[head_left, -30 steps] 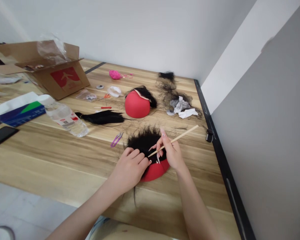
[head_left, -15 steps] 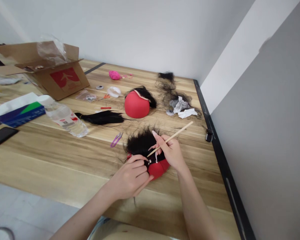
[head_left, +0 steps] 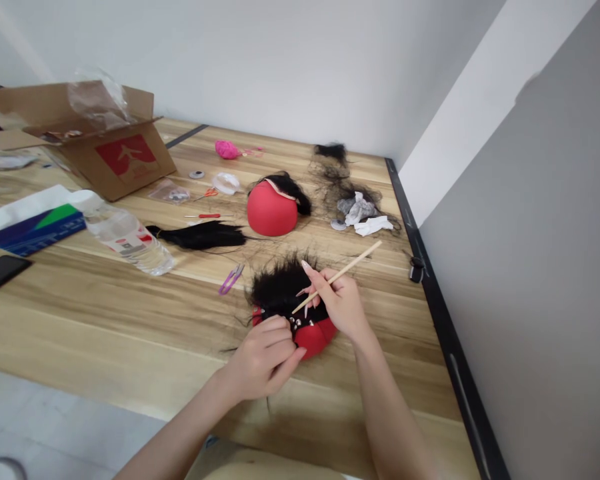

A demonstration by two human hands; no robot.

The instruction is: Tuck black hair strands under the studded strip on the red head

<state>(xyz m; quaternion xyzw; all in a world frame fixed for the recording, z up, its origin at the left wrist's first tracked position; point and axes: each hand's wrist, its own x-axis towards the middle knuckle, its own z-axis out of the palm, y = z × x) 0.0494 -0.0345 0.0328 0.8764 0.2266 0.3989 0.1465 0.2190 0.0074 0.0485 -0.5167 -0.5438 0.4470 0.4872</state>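
Observation:
Nearest me on the wooden table lies a red dome form [head_left: 316, 341] with black hair [head_left: 280, 285] spread over its far side and several small shiny pins near its middle. My left hand [head_left: 266, 357] rests against the form's left side, fingers curled; what they hold, if anything, is hidden. Between the thumb and fingers of my right hand [head_left: 341, 303] is a thin wooden stick [head_left: 353, 265], its lower tip pointing down at the pins and hair.
Beyond stands a second red dome [head_left: 273, 210] with black hair. Purple snips [head_left: 231, 279], a black hair bundle [head_left: 200, 236], a water bottle [head_left: 127, 237] and an open cardboard box [head_left: 123, 160] lie leftward. Crumpled white cloth [head_left: 360, 210] sits behind, right.
My left hand's fingers have curled in and drawn back slightly from the pins, showing more of them. The stick remains in my right hand, almost unmoved. The whole view has shifted slightly.

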